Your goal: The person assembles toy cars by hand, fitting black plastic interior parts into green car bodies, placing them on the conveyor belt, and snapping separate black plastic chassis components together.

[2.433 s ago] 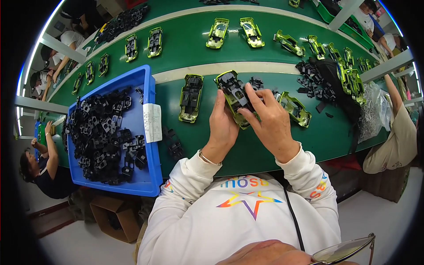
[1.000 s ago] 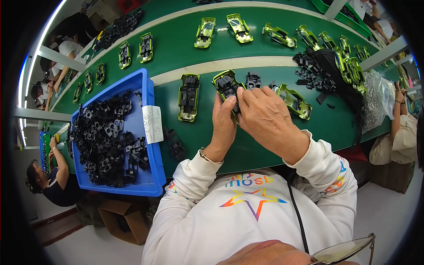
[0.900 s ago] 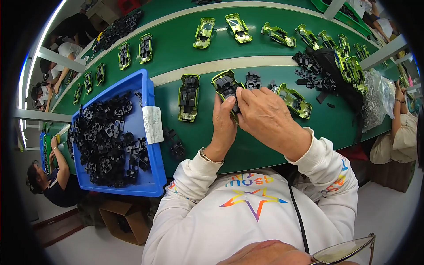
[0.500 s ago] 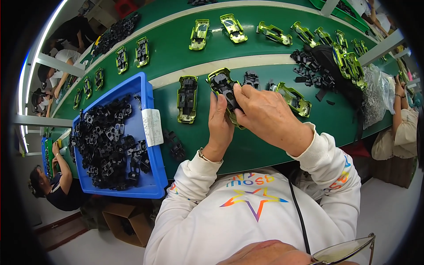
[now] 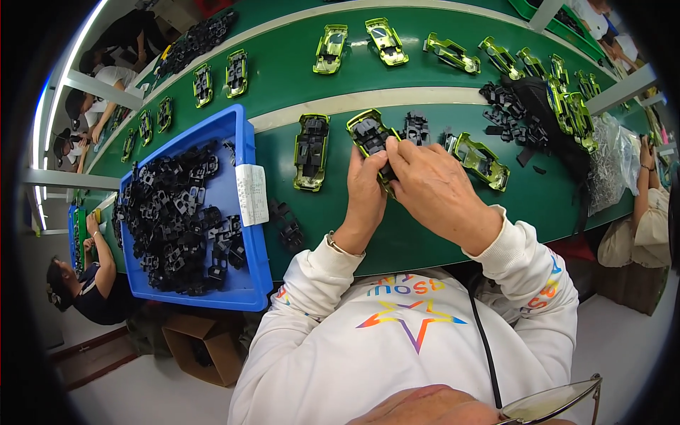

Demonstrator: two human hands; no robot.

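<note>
- Just right of the blue tray (image 5: 261, 262), a loose black frame (image 5: 289, 228) lies near the left cuff (image 5: 338, 259); a sideways sweep of that sleeve could, I judge, push it off the bench (image 5: 418, 248).
- Farther right of the tray, the left hand (image 5: 366, 193) has thumb and fingers closed on the near left side of a lime-edged car body (image 5: 365, 129) with a black interior. Uneven pressure from the right hand (image 5: 438, 185) at one end might twist it loose or crack a thin edge.
- Between tray and held body lies a second car body (image 5: 310, 152); a slip could knock it.
- The right hand's bunched fingers hide their tips and the held body's near end; pinching or merely pressing, I cannot tell.
- Well right of the tray, the right hand's knuckles cut off the lower end of a black part (image 5: 417, 127).
- Beyond the tray's far end, small car bodies (image 5: 145, 127) are too tiny to read inside.
</note>
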